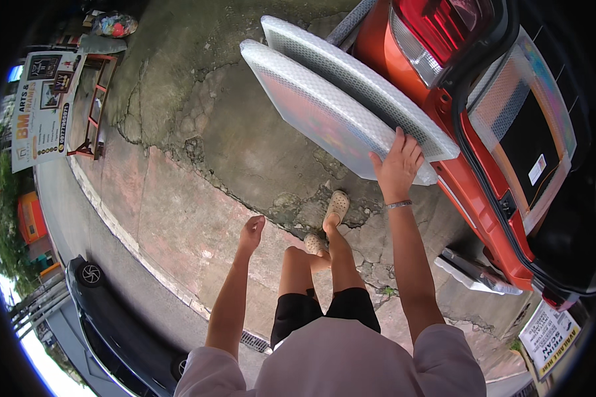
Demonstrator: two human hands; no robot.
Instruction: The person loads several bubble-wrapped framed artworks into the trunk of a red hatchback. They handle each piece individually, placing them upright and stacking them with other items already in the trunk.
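Observation:
Two flat panels in bubble wrap stand on edge side by side, next to the open back of an orange vehicle (473,155). My right hand (398,169) lies across the top edge of the nearer wrapped panel (324,112), close to its right end. Its fingers are stretched and apart, reaching toward the farther wrapped panel (364,73); the thumb is on the near side. My left hand (251,231) hangs in the air left of my knees, fingers loosely curled in, with nothing visible in them.
Inside the vehicle leans another wrapped, framed panel (543,132). A flat wrapped item (477,272) lies below the bumper. Cracked concrete (179,192) surrounds my feet. A signboard (43,109) and a reddish rack (94,109) stand at left; a dark car (116,331) is at lower left.

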